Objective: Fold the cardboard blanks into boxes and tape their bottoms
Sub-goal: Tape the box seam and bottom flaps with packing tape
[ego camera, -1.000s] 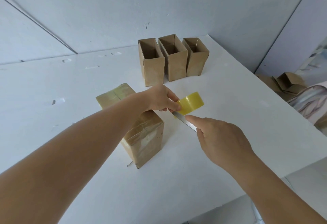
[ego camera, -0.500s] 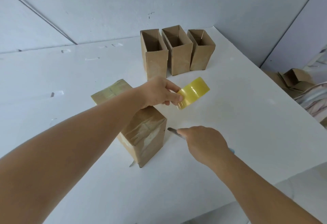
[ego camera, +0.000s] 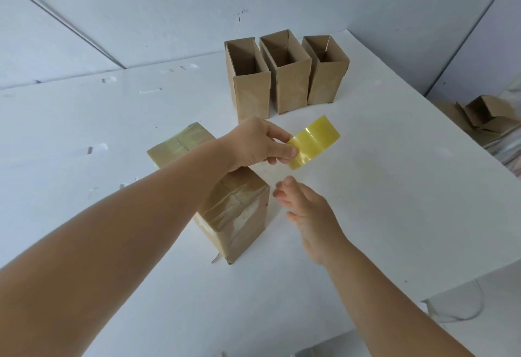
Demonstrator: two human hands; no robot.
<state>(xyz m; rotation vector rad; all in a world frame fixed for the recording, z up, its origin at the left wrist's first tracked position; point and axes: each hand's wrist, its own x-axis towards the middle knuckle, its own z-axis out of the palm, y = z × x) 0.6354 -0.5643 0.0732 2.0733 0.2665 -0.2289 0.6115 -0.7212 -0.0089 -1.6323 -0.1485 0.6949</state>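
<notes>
The left hand (ego camera: pixel 255 142) pinches the yellow tape roll (ego camera: pixel 313 142) by its near edge and holds it above the white table (ego camera: pixel 380 187), just past the upside-down cardboard box (ego camera: pixel 225 204) whose taped bottom faces up. A second ago the right hand (ego camera: pixel 307 210) pressed a metal blade against the tape near the roll; half a second ago it had dropped toward the table with the blade. Now that hand is spread with relaxed fingers, holding nothing, and the blade is out of view. This suggests the strip has been cut free, so this box's bottom looks sealed and ready to be turned upright. Three finished open boxes (ego camera: pixel 284 71) stand in a row at the far side, and loose cardboard blanks (ego camera: pixel 485 117) wait off the table's right edge.
</notes>
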